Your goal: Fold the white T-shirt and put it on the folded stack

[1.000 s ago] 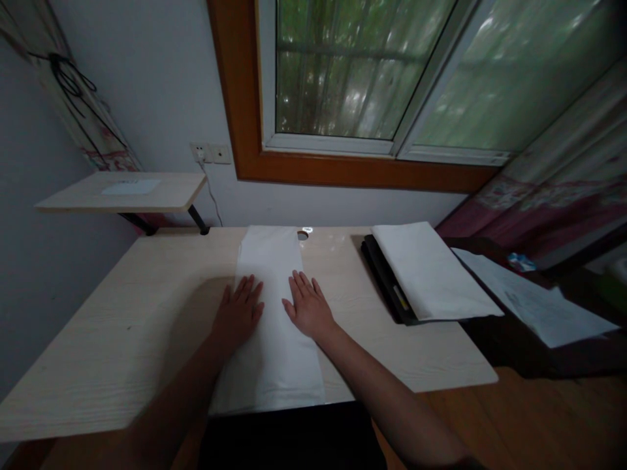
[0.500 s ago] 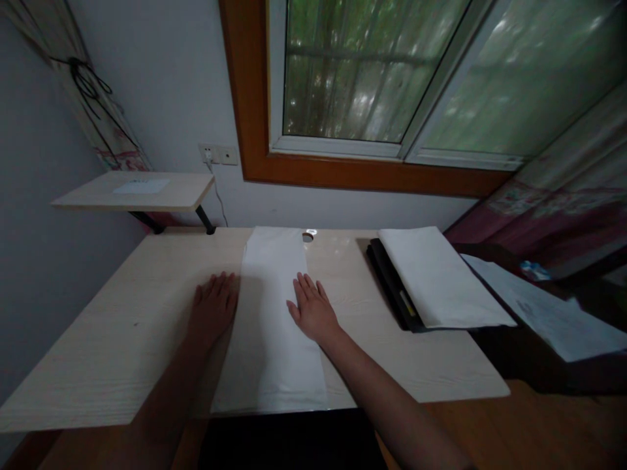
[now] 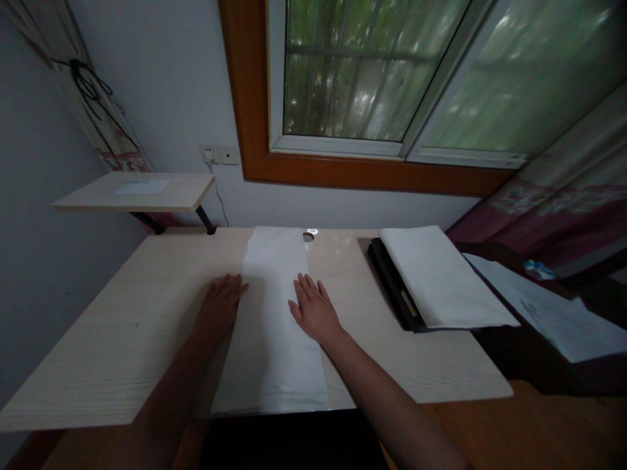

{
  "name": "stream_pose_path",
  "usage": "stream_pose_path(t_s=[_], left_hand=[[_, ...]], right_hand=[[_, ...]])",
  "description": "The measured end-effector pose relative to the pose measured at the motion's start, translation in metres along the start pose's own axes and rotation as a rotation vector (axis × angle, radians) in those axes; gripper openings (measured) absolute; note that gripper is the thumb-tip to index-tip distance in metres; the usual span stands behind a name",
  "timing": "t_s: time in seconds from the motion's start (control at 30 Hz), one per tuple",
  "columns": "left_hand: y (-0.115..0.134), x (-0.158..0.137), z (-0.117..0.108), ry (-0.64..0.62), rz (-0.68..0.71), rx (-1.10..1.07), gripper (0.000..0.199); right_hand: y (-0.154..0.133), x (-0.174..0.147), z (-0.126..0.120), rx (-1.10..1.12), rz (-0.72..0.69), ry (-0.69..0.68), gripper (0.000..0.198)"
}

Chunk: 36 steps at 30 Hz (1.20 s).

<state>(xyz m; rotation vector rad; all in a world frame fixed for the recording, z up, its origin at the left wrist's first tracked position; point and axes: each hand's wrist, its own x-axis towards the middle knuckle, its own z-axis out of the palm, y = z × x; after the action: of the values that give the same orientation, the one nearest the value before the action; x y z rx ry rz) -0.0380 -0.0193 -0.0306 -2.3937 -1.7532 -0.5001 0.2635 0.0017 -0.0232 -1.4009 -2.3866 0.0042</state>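
A long white sheet (image 3: 277,352), paper or thin cloth by its look, lies lengthwise across the desk from the front edge to the back. At its left edge my left hand (image 3: 221,305) rests with fingers extended, the tips reaching onto the border. My right hand (image 3: 316,312) lies flat on the sheet's right edge, fingers stretched and thumb apart. Neither hand grasps anything.
Dark folders (image 3: 394,284) topped by a white sheet (image 3: 443,281) lie at the desk's right. Beyond them, another sheet (image 3: 553,313) rests on a dark surface. A small raised shelf (image 3: 183,196) stands at the back left of the pale desk (image 3: 108,339).
My left hand has moved slightly right, so its fingertips now overlap the white sheet's left edge. My right hand stays in place.
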Motion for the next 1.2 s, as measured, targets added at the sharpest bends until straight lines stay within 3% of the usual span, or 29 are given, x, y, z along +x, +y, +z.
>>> stream_pose_path(t_s=[0.37, 0.63, 1.2], left_hand=[[-0.001, 0.002, -0.01, 0.096, -0.009, -0.145, 0.036], [-0.005, 0.002, -0.009, 0.122, -0.008, -0.229, 0.031], [-0.006, 0.002, -0.012, 0.096, -0.052, -0.265, 0.029]], right_hand=[[0.039, 0.005, -0.02, 0.1, 0.159, 0.14, 0.026], [0.036, 0.005, -0.019, 0.112, -0.064, 0.096, 0.03], [0.032, 0.008, -0.028, 0.083, -0.001, 0.049, 0.025]])
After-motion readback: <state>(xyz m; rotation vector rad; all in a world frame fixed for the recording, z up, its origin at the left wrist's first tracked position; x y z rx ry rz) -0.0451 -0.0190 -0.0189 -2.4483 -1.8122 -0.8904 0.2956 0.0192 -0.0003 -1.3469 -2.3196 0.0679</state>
